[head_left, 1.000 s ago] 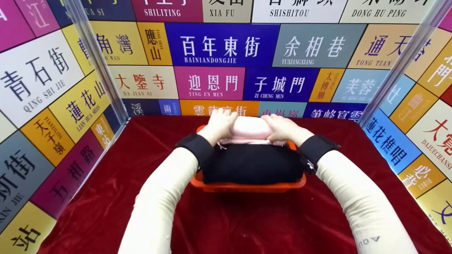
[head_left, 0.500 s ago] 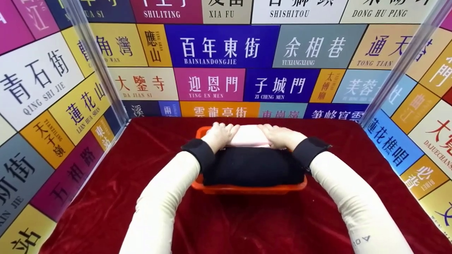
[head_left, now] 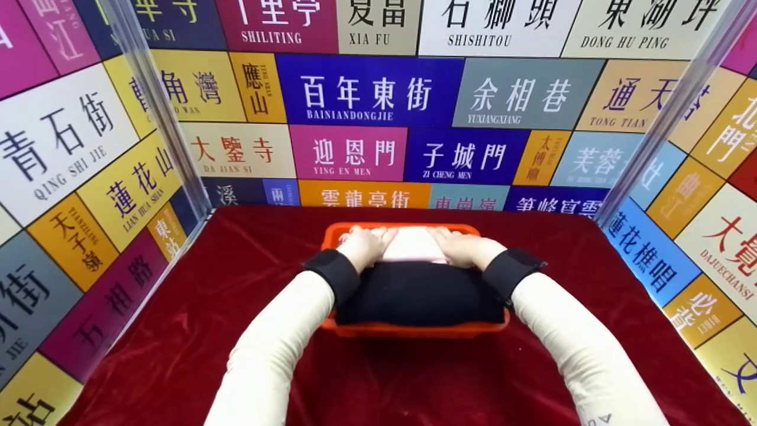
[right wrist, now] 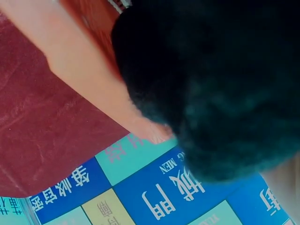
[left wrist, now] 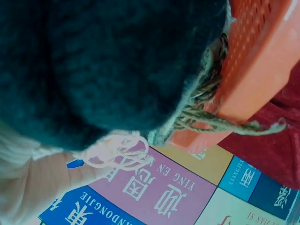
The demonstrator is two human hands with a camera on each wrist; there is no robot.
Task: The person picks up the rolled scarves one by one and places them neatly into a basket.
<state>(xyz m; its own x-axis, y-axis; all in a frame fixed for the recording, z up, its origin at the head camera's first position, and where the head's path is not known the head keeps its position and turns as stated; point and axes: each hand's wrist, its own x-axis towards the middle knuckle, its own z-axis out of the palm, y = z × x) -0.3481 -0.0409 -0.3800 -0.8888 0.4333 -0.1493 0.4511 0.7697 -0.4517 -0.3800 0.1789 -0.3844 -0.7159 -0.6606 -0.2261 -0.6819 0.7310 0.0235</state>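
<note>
An orange basket (head_left: 414, 331) stands on the red cloth, with a fuzzy black folded textile (head_left: 423, 293) filling its front half. Behind that lies a rolled pink scarf (head_left: 412, 244) with looped fringe (left wrist: 140, 152) at its left end. My left hand (head_left: 364, 245) holds the scarf's left end and my right hand (head_left: 467, 248) its right end, both inside the basket's back half. In the left wrist view, the black textile hides much of the left hand. It covers most of the right hand in the right wrist view.
Greyish-brown fringe (left wrist: 201, 117) hangs over the basket's edge on the left. Dark red velvet (head_left: 248, 284) covers the table. Printed panels (head_left: 366, 89) of street names enclose the back and sides, with clear corner posts (head_left: 171, 130) between them.
Both hands have lowered the pink scarf from above the basket's back to behind the black textile, and it now looks flatter. The head view has tilted up a little.
</note>
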